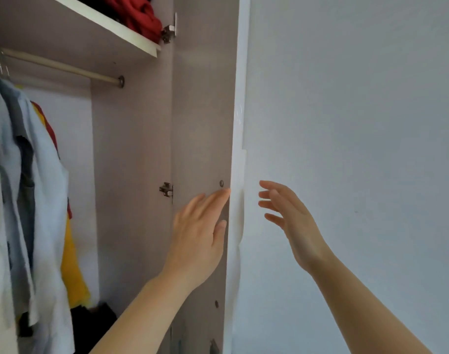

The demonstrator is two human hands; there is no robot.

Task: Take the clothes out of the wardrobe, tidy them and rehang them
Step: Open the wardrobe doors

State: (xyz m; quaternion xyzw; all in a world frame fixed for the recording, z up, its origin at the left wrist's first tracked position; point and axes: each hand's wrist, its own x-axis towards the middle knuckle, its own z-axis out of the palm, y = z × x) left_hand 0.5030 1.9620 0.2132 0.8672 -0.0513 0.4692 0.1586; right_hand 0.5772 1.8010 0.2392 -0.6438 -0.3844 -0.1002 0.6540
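Note:
The wardrobe stands open, its door (203,111) swung out edge-on toward me. My left hand (200,231) lies flat with straight fingers against the door's inner face. My right hand (287,213) hovers open beyond the door's white edge, fingers spread, holding nothing. Inside at the left, pale blue shirts (39,200) hang from the rail (62,66), with a yellow and red garment (71,267) behind them. A red bundle of cloth (139,15) lies on the upper shelf (111,26).
A plain white wall (358,123) fills the right half of the view. Dark clothing (93,325) is piled on the wardrobe floor. Metal hinges (166,189) sit on the inner side panel beside the door.

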